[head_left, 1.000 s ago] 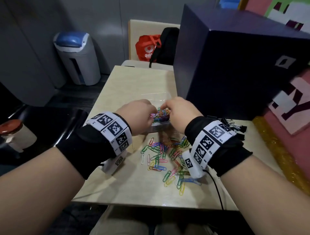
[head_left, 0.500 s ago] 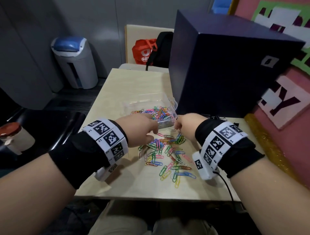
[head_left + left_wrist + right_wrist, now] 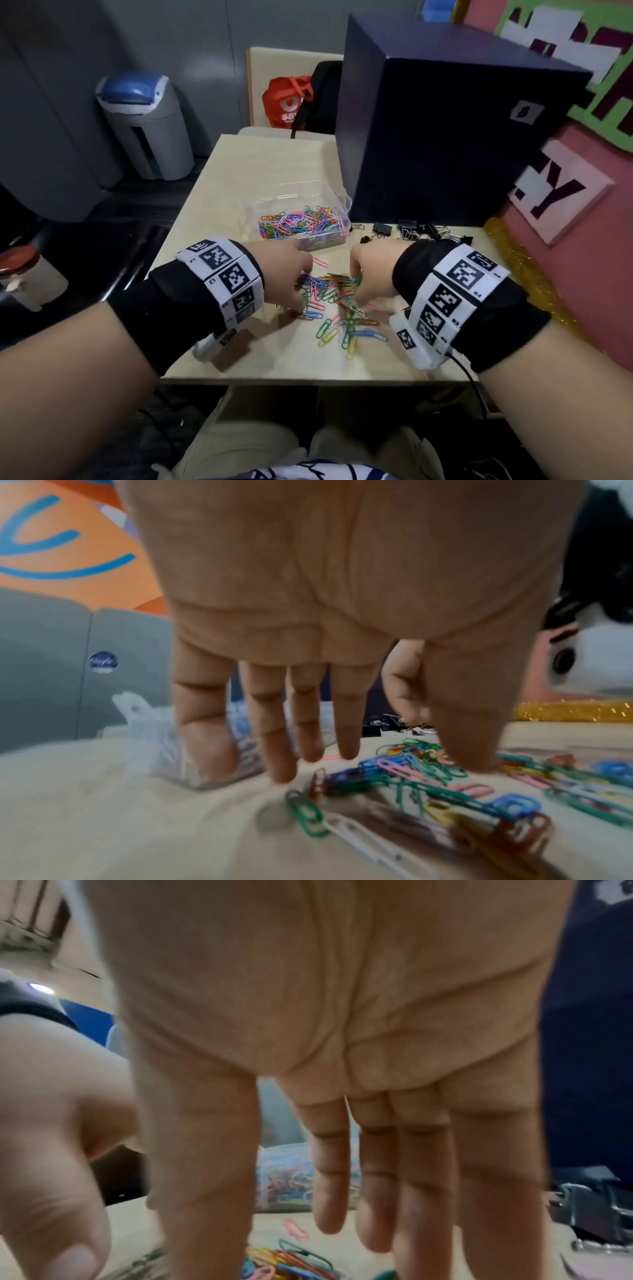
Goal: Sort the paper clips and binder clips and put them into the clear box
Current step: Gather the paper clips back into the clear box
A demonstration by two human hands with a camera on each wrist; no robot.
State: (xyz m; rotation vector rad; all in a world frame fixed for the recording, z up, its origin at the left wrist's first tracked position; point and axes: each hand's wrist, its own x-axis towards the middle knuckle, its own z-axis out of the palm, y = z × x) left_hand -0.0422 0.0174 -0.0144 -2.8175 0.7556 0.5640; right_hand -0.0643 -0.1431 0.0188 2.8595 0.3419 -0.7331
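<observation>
Both hands (image 3: 329,277) (fingers apparently straight) over loose paper clips (image 3: 339,308) beside clear box (image 3: 344,228).

Light wooden desk (image 3: 274,164) carries a big dark navy cube-shaped box (image 3: 445,137) with a small white label, back right. Beyond the far edge: pale wooden chair back (image 3: 274,65), red plastic shopping bag (image 3: 286,99) and black backpack (image 3: 323,92) on the seat. Grey pedal bin with blue lid (image 3: 144,126) on the floor, far left. White cup with brown lid (image 3: 24,270) at left edge. Pink wall with green and white cut-out lettering (image 3: 565,192) on the right, gold glitter strip (image 3: 524,267) along its base.
</observation>
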